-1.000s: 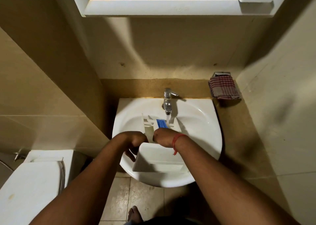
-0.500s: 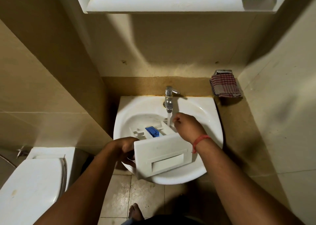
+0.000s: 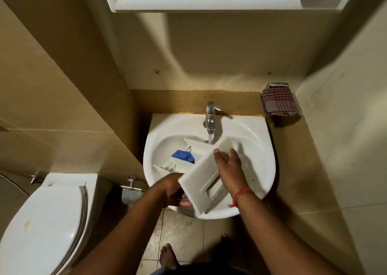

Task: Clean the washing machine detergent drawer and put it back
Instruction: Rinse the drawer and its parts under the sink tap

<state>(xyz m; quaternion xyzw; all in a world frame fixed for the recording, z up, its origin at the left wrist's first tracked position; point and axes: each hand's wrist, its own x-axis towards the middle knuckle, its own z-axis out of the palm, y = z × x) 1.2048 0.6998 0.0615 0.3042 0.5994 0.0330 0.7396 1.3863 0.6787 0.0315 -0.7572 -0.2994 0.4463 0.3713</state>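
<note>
A bare foot (image 3: 167,256) stood on the tiled floor below the sink (image 3: 266,170). Over the sink's near rim, the left hand (image 3: 174,191) gripped the near left corner of the white drawer (image 3: 201,176), fingers curled under its front panel. The right hand (image 3: 229,170), a red thread (image 3: 238,197) at its wrist, lay across the panel from the right, thumb on the face and fingers wrapped over the far edge. The drawer was held tilted over the basin, its panel turned toward the camera and slanting up to the right, its compartments reaching back and left into the bowl, where a blue insert (image 3: 182,156) showed. Water ran from the tap (image 3: 210,115) onto the drawer's far end. To the left stood a toilet (image 3: 41,222) with its lid down. A checked cloth (image 3: 279,101) hung on the right wall, and a white cabinet (image 3: 209,0) was mounted above.
</note>
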